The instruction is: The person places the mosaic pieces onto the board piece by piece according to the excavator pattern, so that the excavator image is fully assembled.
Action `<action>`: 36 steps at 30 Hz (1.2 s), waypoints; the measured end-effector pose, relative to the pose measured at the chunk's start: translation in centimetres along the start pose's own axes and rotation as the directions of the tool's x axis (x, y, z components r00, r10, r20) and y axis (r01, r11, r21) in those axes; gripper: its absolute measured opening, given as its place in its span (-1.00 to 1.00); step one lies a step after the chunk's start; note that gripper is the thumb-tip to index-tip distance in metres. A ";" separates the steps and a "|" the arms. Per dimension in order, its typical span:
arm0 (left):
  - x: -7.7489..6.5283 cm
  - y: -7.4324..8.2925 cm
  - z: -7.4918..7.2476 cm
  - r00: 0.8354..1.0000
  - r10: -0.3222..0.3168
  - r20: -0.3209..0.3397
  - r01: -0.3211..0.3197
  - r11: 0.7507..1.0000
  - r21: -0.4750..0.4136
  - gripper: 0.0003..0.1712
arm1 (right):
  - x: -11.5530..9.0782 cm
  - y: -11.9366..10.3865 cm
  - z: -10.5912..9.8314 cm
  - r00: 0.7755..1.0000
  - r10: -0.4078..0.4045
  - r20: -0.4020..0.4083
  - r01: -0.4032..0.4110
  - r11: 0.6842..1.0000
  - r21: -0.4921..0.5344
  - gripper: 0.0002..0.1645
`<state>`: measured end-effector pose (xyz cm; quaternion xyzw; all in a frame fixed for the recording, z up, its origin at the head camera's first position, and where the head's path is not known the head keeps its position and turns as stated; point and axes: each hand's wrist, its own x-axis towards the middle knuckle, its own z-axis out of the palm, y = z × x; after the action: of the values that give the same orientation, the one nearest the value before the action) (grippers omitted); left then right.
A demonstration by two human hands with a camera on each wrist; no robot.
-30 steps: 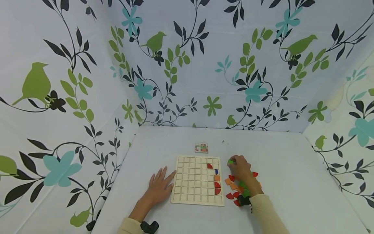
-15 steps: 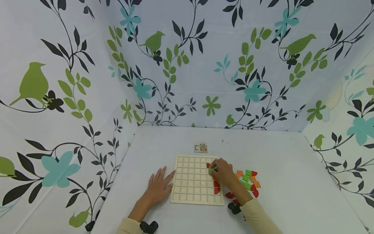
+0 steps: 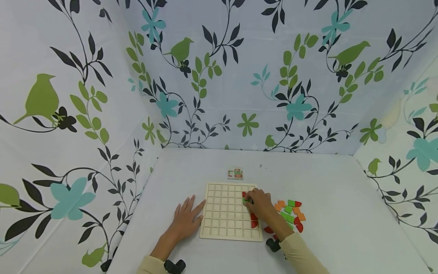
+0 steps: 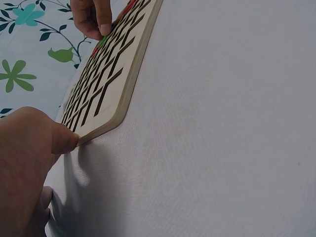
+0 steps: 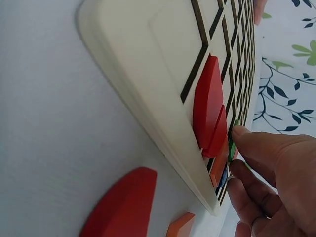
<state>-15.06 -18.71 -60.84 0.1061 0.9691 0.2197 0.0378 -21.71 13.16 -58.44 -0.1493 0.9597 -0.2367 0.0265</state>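
A pale wooden grid board (image 3: pixel 222 213) lies on the white table. My right hand (image 3: pixel 261 204) is over the board's right side, pinching a small green tile (image 5: pixel 232 145) between thumb and fingers at a grid cell. Just beyond that tile sits a red tile (image 3: pixel 244 194). Nearer me, two red quarter-round tiles (image 3: pixel 254 220) fill cells along the right column. An orange tile (image 5: pixel 218 163) and a blue tile (image 5: pixel 223 178) follow them in the right wrist view; in the head view the hand hides both. Fingers spread, my left hand (image 3: pixel 186 220) rests on the table, its thumb touching the board's left edge.
Loose red, green and orange tiles (image 3: pixel 289 218) lie scattered right of the board, partly under my right forearm. Behind the board is a small printed card (image 3: pixel 235 173). Patterned cloth (image 3: pixel 205 76) hangs at the back and sides of the table.
My right hand has moved left from beside the loose tiles to the board, carrying the green tile, and has lowered it to a cell by the red tile. The left hand stays put.
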 end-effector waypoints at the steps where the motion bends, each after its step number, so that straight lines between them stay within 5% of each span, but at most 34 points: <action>1: 0.0 0.0 0.0 1.000 -0.002 0.004 0.002 1.000 0.001 -0.36 | 0.0 0.1 0.0 1.000 0.001 0.003 -0.001 1.000 0.000 -0.86; 16: -0.1 0.1 -0.2 1.000 0.012 -0.006 -0.012 1.000 -0.004 -0.37 | -1.0 0.8 -0.9 0.999 0.040 -0.021 -0.038 0.997 0.064 -0.80; 28: -0.4 -0.2 0.1 0.999 0.017 -0.044 -0.018 1.000 -0.021 -0.35 | -4.6 7.9 -5.3 0.955 0.273 -0.115 -0.273 0.962 0.018 -0.58; 36: -0.2 0.1 -0.2 0.999 0.019 -0.032 -0.019 1.000 -0.015 -0.36 | -5.5 9.8 -5.6 0.953 0.296 -0.063 -0.294 0.955 0.033 -0.69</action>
<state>-14.87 -18.73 -60.60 0.1116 0.9667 0.2292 0.0212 -19.85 25.59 -58.09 0.0041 0.9687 -0.2462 0.0311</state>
